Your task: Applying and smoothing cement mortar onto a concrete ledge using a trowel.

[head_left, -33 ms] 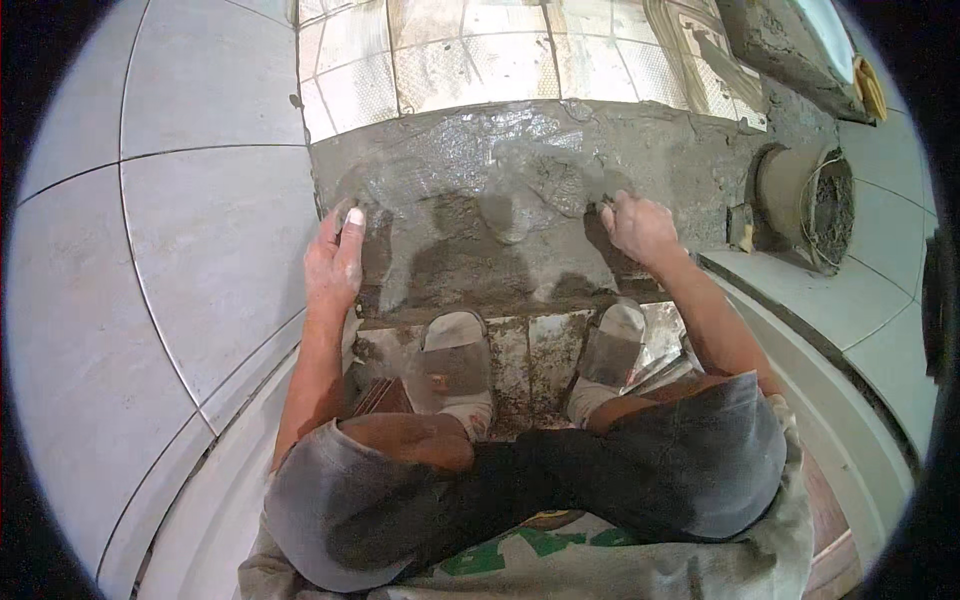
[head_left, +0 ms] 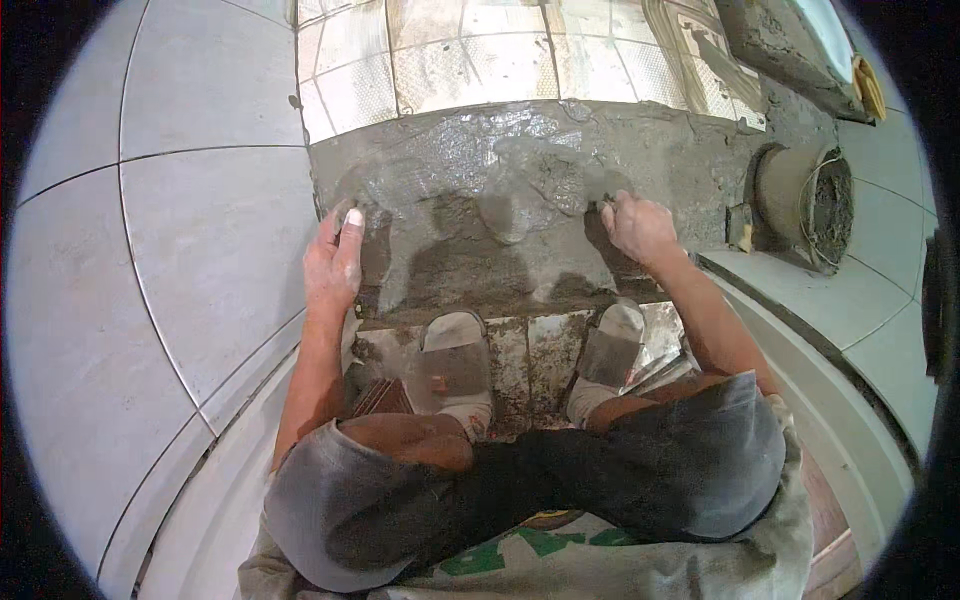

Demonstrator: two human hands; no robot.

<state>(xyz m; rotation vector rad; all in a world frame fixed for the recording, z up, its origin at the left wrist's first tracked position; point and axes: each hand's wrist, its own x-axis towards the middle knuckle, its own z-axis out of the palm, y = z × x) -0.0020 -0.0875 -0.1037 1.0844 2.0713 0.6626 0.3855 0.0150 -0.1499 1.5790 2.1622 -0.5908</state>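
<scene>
- I'd keep the sandals (head_left: 455,368) off the wet cement (head_left: 460,240).
- Left hand (head_left: 336,255) at its left side, right hand (head_left: 640,228) at its right; I cannot tell whether the fingers clamp anything.
- I'd smooth the lump (head_left: 552,182) between them evenly, toward the tiles (head_left: 480,65) beyond.

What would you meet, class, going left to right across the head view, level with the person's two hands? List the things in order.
Pale grey tiles on the left, left hand, wet grey mortar-like paste between the hands, right hand, smeared bucket lying on its side, grey tiles on the right.
</scene>
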